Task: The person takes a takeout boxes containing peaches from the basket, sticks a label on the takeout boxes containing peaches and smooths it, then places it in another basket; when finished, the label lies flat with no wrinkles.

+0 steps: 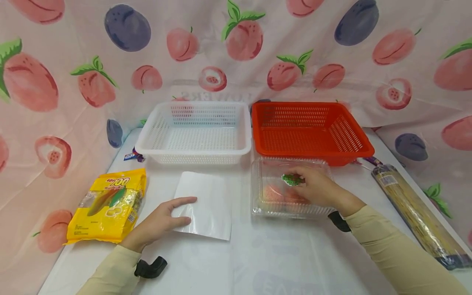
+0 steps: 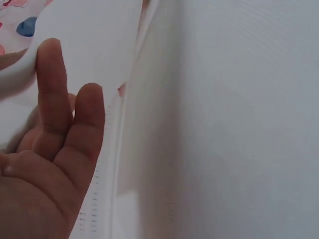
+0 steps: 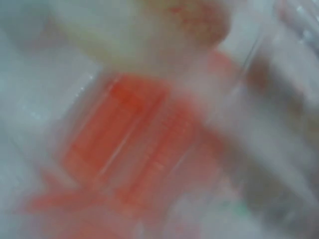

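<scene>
On the white table, a white sheet lies flat in front of the white basket. My left hand reaches over its left edge, thumb and index finger spread apart on it. In the left wrist view, the fingers stand half straight beside white surfaces. My right hand rests on a clear plastic clamshell box, with thumb and index finger either side of the green label. Round reddish fruit shows through the plastic. The right wrist view is blurred, with red basket colour in it.
A white basket and a red basket stand side by side at the back. At left lie a yellow candy bag and a small purple wrapper. A long noodle pack lies at the right edge.
</scene>
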Motion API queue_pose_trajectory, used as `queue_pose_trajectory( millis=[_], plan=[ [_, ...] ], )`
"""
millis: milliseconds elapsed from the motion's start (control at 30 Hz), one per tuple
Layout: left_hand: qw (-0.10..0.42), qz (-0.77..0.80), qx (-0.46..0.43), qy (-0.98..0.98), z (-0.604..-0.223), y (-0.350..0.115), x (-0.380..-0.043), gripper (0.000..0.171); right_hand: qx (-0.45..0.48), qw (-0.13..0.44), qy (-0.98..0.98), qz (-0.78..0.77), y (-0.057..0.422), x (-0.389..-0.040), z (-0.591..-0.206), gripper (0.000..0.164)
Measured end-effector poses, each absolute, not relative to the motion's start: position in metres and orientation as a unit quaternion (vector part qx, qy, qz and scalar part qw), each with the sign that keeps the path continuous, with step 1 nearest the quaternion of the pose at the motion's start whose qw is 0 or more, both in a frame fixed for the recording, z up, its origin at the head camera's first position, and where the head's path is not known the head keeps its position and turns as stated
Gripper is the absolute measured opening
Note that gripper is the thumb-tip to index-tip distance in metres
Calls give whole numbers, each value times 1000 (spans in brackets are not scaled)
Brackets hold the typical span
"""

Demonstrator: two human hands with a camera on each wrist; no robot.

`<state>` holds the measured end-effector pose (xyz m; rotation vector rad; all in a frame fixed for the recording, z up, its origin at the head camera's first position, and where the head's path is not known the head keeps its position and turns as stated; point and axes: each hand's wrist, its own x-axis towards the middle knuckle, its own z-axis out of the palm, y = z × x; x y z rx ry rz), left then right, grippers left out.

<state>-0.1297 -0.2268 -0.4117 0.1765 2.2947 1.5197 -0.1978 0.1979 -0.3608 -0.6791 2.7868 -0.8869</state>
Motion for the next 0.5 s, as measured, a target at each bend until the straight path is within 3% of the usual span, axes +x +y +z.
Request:
queue_pose_trajectory(
  millis=[500],
  plan=[
    [225,489,26,842,-428,-237,-133,59,-258,108,902,-329,201,-196,-358,41]
  ],
)
